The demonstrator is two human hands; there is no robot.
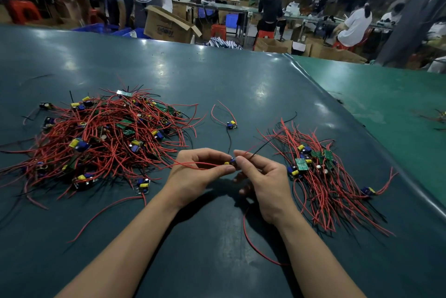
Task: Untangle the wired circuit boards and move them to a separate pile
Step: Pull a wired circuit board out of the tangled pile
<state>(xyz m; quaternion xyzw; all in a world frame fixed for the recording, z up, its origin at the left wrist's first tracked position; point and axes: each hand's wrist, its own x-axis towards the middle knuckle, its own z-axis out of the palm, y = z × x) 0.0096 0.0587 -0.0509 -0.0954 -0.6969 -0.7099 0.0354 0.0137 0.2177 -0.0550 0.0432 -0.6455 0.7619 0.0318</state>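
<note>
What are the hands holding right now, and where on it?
Both hands, left hand and right hand, pinch one small circuit board between fingertips, at its opposite ends; its red wires trail loose.

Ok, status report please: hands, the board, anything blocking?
Left hand and right hand both pinch one small board. Its red wire trails toward big tangled pile. Sorted pile right, path open.

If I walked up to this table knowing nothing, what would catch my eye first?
Probably the big tangle of red wires and small circuit boards heaped on the left of the dark table. Next, the two hands in the middle: the left hand and right hand pinch one small board between them. A smaller, neater pile lies to the right.
</note>
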